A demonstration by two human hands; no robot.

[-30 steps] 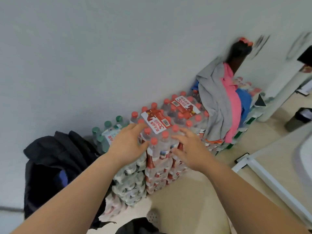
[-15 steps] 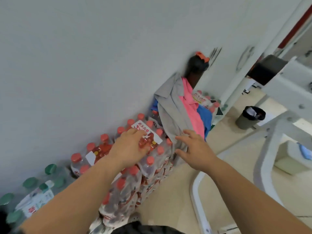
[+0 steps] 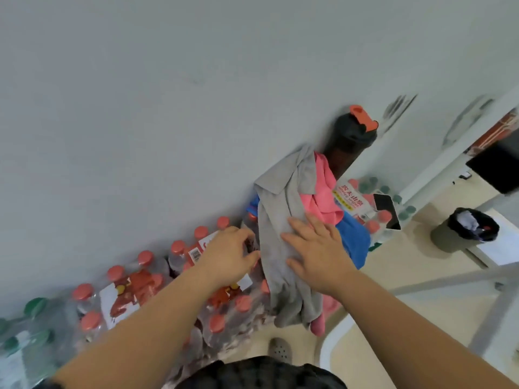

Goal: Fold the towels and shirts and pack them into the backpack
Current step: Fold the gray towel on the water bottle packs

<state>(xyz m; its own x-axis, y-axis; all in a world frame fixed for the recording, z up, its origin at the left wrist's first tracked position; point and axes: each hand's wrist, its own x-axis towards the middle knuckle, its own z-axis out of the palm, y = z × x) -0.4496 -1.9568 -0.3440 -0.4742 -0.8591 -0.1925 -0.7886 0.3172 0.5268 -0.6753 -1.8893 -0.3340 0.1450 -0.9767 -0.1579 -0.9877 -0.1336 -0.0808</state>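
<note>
Grey shirt [image 3: 276,240], pink cloth [image 3: 323,200], blue cloth [image 3: 355,242], red bottle caps [image 3: 146,257], green caps [image 3: 35,306].

Floor [image 3: 415,265] carries shrink-wrapped water-bottle packs [image 3: 134,293]; grey shirt [image 3: 278,220], pink cloth [image 3: 323,197], blue cloth [image 3: 356,240] draped on the packs.

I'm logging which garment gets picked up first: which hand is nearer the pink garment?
Right. The right hand lies flat on the grey shirt, fingertips just below the pink garment. The left hand is at the grey shirt's far edge, above the red-capped bottles.
</note>
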